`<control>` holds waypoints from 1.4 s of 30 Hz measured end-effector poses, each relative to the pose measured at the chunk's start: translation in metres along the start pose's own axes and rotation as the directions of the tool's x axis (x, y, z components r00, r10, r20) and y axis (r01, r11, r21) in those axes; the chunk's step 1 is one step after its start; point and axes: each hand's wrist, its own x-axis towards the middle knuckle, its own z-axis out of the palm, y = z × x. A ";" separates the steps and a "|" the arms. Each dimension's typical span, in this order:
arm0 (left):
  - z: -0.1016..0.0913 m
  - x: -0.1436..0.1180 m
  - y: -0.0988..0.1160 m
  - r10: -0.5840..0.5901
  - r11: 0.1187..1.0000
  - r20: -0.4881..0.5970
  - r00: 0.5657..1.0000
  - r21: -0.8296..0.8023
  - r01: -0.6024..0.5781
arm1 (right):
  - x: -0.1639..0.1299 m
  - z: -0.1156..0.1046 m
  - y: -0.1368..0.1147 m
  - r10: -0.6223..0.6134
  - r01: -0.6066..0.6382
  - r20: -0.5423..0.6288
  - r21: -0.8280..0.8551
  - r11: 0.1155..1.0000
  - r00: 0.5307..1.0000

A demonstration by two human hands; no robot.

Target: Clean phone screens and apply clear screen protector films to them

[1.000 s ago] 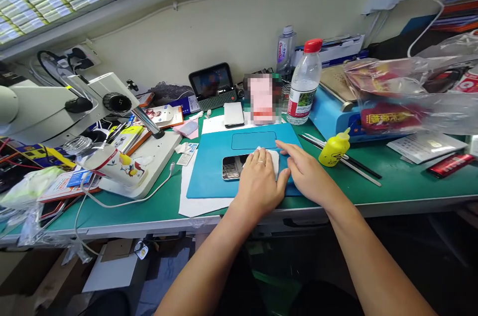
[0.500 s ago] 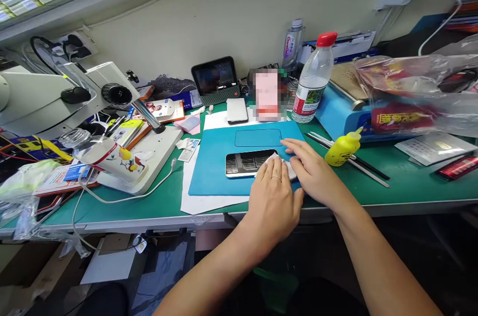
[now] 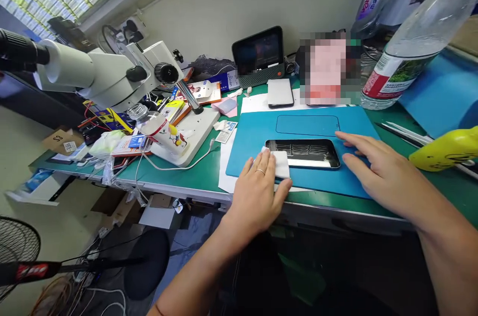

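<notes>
Phone [image 3: 303, 153] lies flat on the blue mat [image 3: 257, 132] at the bench's near edge. Left hand [image 3: 257, 195] presses a white cloth [image 3: 280, 164] flat beside the phone's near-left corner, fingers extended, not clenched. Right hand [image 3: 377, 172] rests open at the phone's right end. A yellow bottle [image 3: 444, 149] lies just right; a microscope [image 3: 108, 74] stands well left.

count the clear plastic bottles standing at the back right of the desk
2: a red-capped bottle at far right, and a second bottle behind it to the left. Others may be out of frame.
</notes>
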 end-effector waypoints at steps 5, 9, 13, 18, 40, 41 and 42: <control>-0.003 0.008 -0.010 0.007 1.000 0.016 1.000 -0.023 -0.007 | 0.001 0.000 -0.002 0.006 -0.005 0.021 -0.047 0.999 1.000; -0.006 0.021 -0.016 0.036 0.999 0.033 0.999 -0.009 -0.035 | 0.002 0.001 -0.001 0.012 -0.010 0.035 -0.041 0.999 0.999; -0.011 0.037 -0.024 0.095 0.995 0.088 0.992 -0.009 -0.095 | 0.003 0.000 -0.003 0.039 -0.037 0.048 -0.042 0.998 0.998; -0.015 0.051 -0.029 0.151 0.989 0.115 0.982 -0.014 -0.150 | 0.005 -0.001 -0.005 0.075 -0.074 0.055 -0.021 0.997 0.996; 0.010 0.076 0.060 0.300 0.953 0.048 0.953 -0.057 -0.297 | -0.002 0.001 -0.006 -0.046 0.047 -0.016 0.065 0.997 0.999; 0.011 0.076 0.062 0.304 0.952 0.048 0.952 -0.064 -0.300 | -0.003 0.001 -0.007 -0.045 0.046 -0.017 0.077 0.996 0.999; 0.012 0.076 0.064 0.308 0.950 0.045 0.950 -0.067 -0.304 | -0.003 0.000 -0.007 -0.041 0.043 -0.022 0.085 0.995 0.999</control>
